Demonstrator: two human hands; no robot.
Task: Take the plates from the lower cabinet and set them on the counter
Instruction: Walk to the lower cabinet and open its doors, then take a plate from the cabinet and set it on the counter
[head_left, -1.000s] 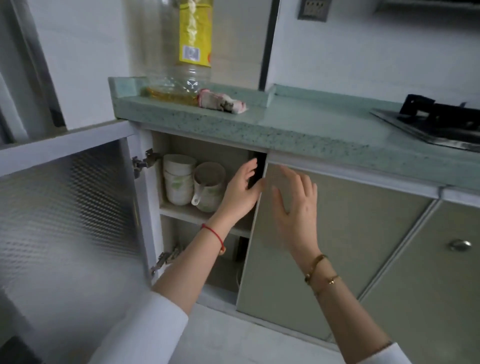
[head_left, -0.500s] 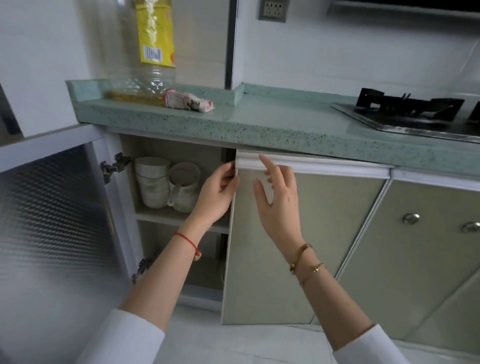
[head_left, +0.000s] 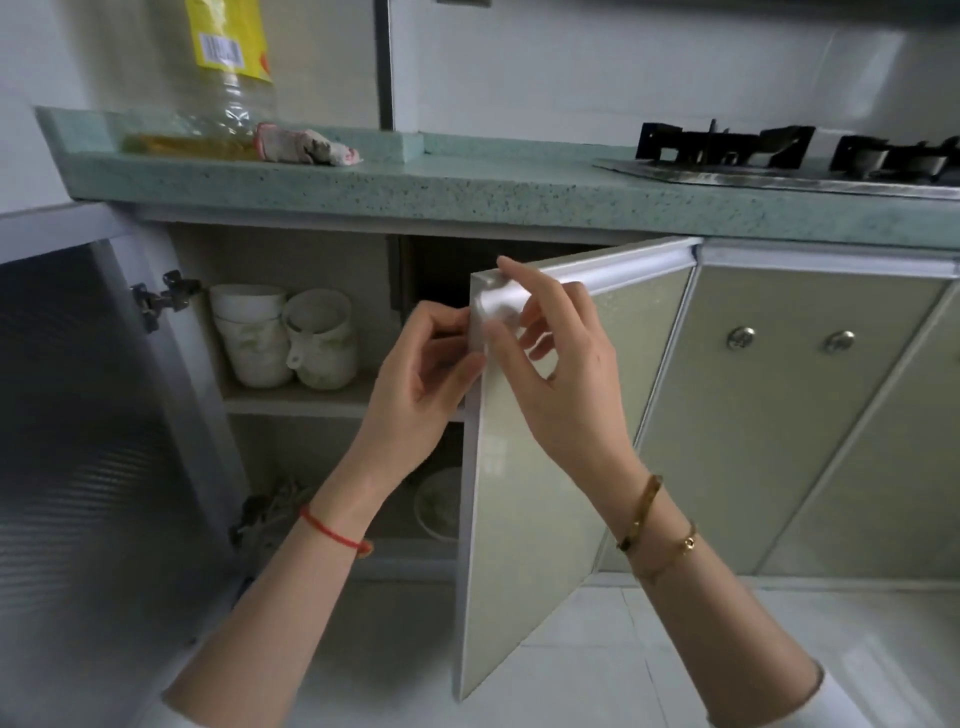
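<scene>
Gripping door (head_left: 540, 499) (left hand (head_left: 418, 387), right hand (head_left: 563, 374))

The green speckled counter (head_left: 493, 176) carries a nearly empty oil bottle (head_left: 228, 93), a crumpled cloth (head_left: 306, 145) just beside it, and a gas stove (head_left: 779, 174) well apart on the right. The cabinet shelf (head_left: 296, 399) bears stacked white bowls (head_left: 249, 332) touching a mug (head_left: 319, 338). A plate (head_left: 439, 504) lies on the cabinet floor (head_left: 405, 552).

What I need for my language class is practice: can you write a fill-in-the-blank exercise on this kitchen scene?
The left hand and right hand both hold the corner of a cabinet ____.
The white cups stand on the ____ shelf.
The oil bottle stands on the green ____.
The left wrist's string is ____.
Missing: door, upper, counter, red.
</scene>
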